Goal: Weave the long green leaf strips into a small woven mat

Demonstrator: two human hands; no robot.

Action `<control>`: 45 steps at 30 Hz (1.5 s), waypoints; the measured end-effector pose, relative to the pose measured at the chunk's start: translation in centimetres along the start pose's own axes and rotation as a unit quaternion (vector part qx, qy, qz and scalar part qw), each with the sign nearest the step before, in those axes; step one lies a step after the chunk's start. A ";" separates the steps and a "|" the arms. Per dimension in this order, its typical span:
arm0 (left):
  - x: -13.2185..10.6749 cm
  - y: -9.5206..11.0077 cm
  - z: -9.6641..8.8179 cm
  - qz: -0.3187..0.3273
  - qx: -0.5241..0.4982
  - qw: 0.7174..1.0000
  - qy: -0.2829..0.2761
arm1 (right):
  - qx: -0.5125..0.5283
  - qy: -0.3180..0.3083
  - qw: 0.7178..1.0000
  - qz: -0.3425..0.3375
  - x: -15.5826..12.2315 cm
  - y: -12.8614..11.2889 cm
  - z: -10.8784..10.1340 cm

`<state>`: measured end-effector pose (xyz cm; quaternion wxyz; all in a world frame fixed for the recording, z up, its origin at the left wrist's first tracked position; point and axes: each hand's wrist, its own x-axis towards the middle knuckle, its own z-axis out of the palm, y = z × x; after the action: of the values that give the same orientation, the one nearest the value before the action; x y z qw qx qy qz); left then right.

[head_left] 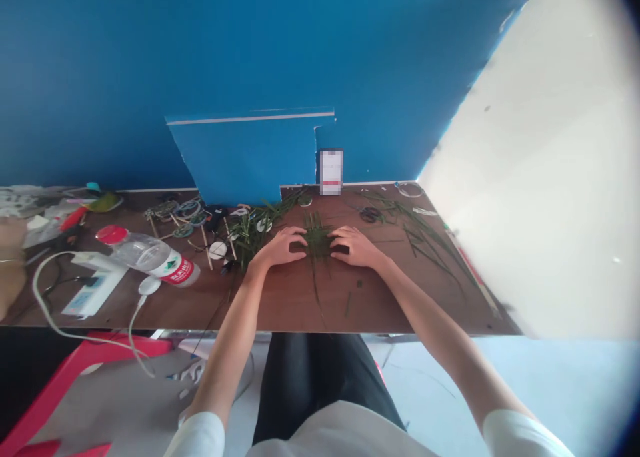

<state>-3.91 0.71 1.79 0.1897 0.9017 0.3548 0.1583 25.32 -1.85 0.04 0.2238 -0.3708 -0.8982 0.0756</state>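
A small woven patch of green leaf strips (318,241) lies on the brown table (290,304) in front of me. My left hand (281,246) rests on the table at its left edge, fingers curled in against the strips. My right hand (353,246) does the same at its right edge, fingertips pressed on the weave. Long loose strip ends trail from the patch toward the table's front edge.
More loose green strips (425,237) lie at the right, with scissors (370,213) behind them. A plastic bottle (150,256) lies at the left beside a white power strip (93,287) and cable. Small rings, sticks and discs (200,224) clutter the back left. A blue panel (250,154) leans on the wall.
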 end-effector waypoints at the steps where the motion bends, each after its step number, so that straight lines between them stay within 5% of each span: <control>1: 0.0 0.0 0.0 0.000 0.004 1.000 -0.004 | -0.001 0.001 1.000 0.001 0.0 0.0 0.1; 45: 0.5 -0.2 0.7 0.021 0.014 0.998 0.051 | -0.062 0.021 0.998 0.025 0.2 -0.7 0.2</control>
<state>-3.40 1.08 1.19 0.1556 0.9021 0.3476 0.2030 24.70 -2.20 0.07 0.2173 -0.4077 -0.8867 0.0180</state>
